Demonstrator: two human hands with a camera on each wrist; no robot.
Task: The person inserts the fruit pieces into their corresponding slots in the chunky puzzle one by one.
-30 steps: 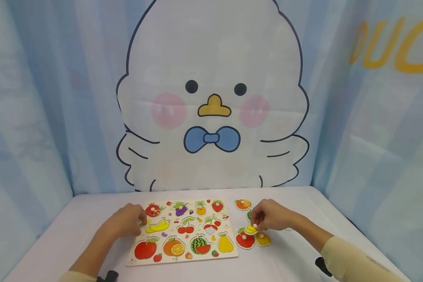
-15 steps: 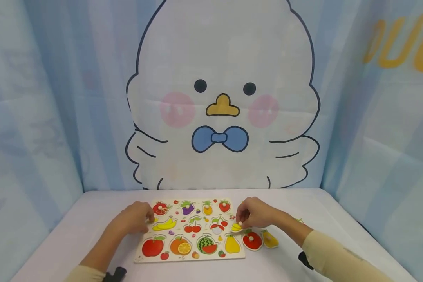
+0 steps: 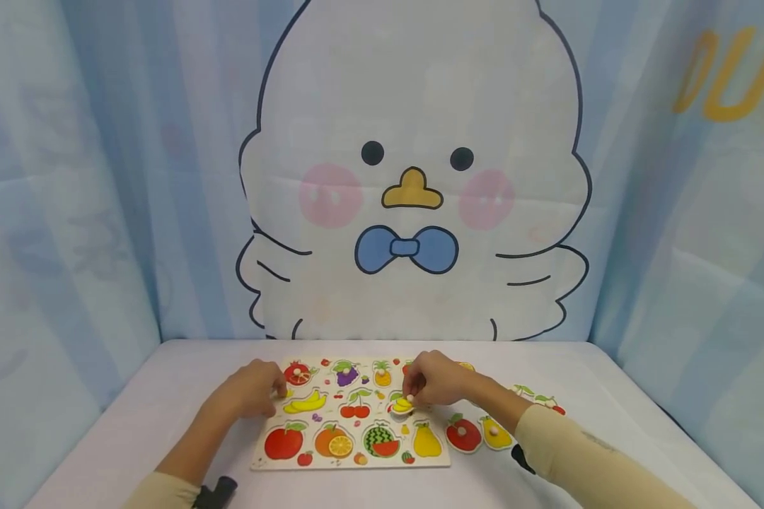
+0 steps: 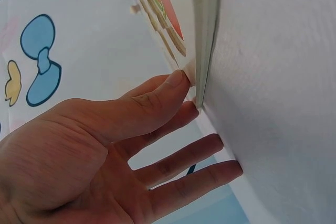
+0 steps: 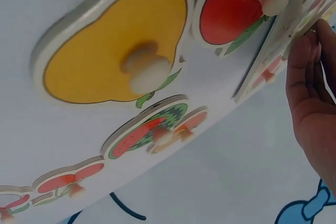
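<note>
A wooden fruit puzzle board [image 3: 331,464] lies on the white table. Its left edge is held by my left hand [image 3: 251,390]; the left wrist view shows the thumb [image 4: 176,80] on the board's rim and the index finger against its edge, other fingers extended. My right hand [image 3: 439,382] pinches a banana puzzle piece [image 3: 402,404] by its knob, over the slot at the right end of the middle row. Pomegranate [image 3: 297,373], grape [image 3: 346,373] and pineapple [image 3: 382,373] pieces, with knobs, sit in the top row. The right hand partly covers the strawberry at the top right.
Loose pieces lie right of the board: an apple piece [image 3: 463,434], a pear piece [image 3: 498,434], cherry-like pieces [image 3: 550,404] and an orange piece [image 3: 466,365], partly behind the hand. A watermelon piece [image 5: 147,132] shows in the right wrist view. A printed curtain [image 3: 414,304] hangs behind.
My right hand has carried the banana piece leftward from above the loose pieces to over the board's middle row. The left hand stays at the board's left edge. The head view has shifted slightly.
</note>
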